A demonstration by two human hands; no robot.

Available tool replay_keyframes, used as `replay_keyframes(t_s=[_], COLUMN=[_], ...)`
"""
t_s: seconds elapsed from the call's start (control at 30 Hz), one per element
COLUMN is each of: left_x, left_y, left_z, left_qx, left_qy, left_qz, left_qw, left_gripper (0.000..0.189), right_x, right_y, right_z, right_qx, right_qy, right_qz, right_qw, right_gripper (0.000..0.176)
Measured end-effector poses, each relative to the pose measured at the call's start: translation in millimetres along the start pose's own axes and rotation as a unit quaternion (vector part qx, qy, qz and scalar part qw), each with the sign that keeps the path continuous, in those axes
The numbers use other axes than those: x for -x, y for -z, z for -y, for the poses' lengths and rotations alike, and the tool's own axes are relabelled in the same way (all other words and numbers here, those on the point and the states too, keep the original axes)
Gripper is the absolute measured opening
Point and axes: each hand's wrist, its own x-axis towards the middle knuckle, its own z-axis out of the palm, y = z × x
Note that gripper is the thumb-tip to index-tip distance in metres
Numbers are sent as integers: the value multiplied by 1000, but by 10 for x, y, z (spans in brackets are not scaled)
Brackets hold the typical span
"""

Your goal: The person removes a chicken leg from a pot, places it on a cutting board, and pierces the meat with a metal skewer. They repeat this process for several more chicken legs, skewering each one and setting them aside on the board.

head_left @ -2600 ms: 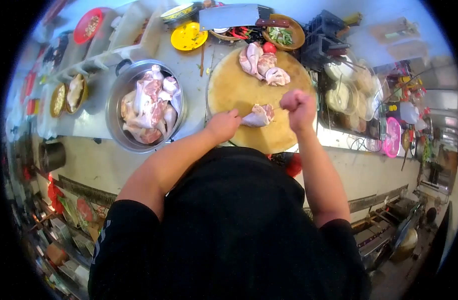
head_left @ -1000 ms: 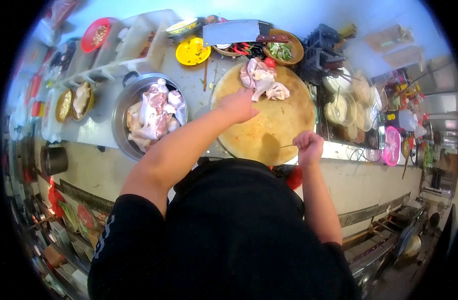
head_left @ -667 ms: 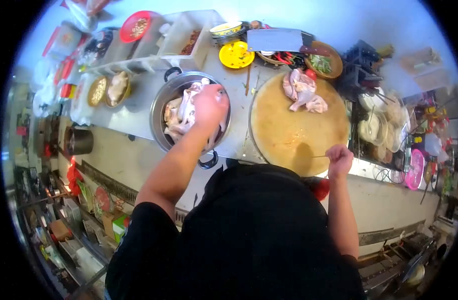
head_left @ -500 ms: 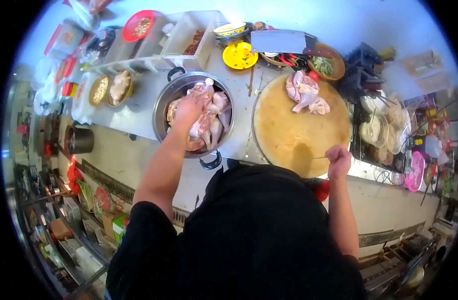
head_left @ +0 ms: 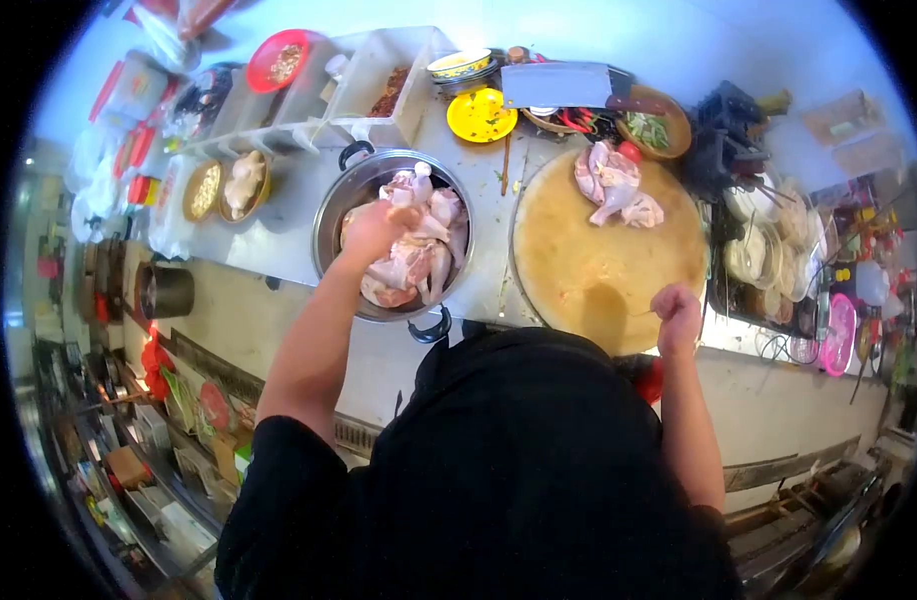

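Note:
A steel pot (head_left: 324,215) with black handles holds a heap of raw chicken legs (head_left: 441,215). My left hand (head_left: 377,232) reaches into it from the left, fingers closed around one chicken leg on the pile. Over the near right edge of the round chopping board (head_left: 564,245), my right hand (head_left: 679,305) is closed on a thin pointed stick-like tool, its tip pointing left. At the board's far side lie more raw chicken legs (head_left: 614,185), beside a small red tomato (head_left: 630,151).
A cleaver (head_left: 559,86) rests behind the board, near a yellow plate (head_left: 482,116) and a bowl of cut greens (head_left: 669,118). Clear bins (head_left: 379,125) stand behind the pot. Right of the board, a dark rack (head_left: 719,295) holds several bowls.
My left hand has shifted within the pot, and the chicken legs under it lie a little differently. My right hand stays over the board's edge, the tool now less visible.

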Motion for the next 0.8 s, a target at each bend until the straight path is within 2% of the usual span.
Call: replay_keyframes(t_s=[0.03,0.07,0.1,0.13,0.2,0.23,0.3,0.37,0.43,0.47,0.53,0.63,0.7,0.77,0.8], left_x=[-10,4,16,22,17,3,-20,148,155,136,74,40,69,64,58], left_y=[76,174,256,312,279,183,-53,-464,-899,-1204,-1844,-2068,-1916,-1784,-1749], left_z=[-86,-130,-190,-326,-716,-895,-1323,-1788,-2027,-1952,-1756,-1656,-1652,-1713,-1747], left_qx=[-3,261,507,508,541,543,365,144,41,44,-56,-44,-56,-70,-109], left_qy=[-9,-33,-53,-56,-141,-144,-185,-284,-402,-407,-542,-542,-514,-483,-462], left_qz=[8,24,39,43,120,127,96,-60,-25,-21,-53,-85,-76,-72,0], left_qw=[1000,965,860,858,820,817,908,946,914,912,837,835,853,870,880], left_gripper=[39,39,40,40,41,41,41,39,40,40,41,39,37,36,34], right_x=[38,41,38,27,22,26,16,-8,-21,-12,11,55,68,5,-10], right_y=[24,28,34,45,30,32,75,123,170,176,167,98,-53,-254,-385], right_z=[-2,-3,-8,-13,27,31,2,-16,-10,5,43,99,217,304,378], right_qx=[5,-1,0,-5,-8,-3,-7,-13,-31,-28,-72,-71,-60,-53,-44], right_qy=[10,2,2,1,-10,-8,8,6,0,1,-15,10,-5,43,64], right_qz=[6,-7,-11,-10,-22,-28,-17,-27,-29,-36,-54,-34,-25,46,64], right_qw=[1000,1000,1000,1000,1000,1000,1000,1000,999,999,996,997,998,997,995], right_gripper=[29,28,28,28,28,28,28,29,28,28,27,32,31,27,26])
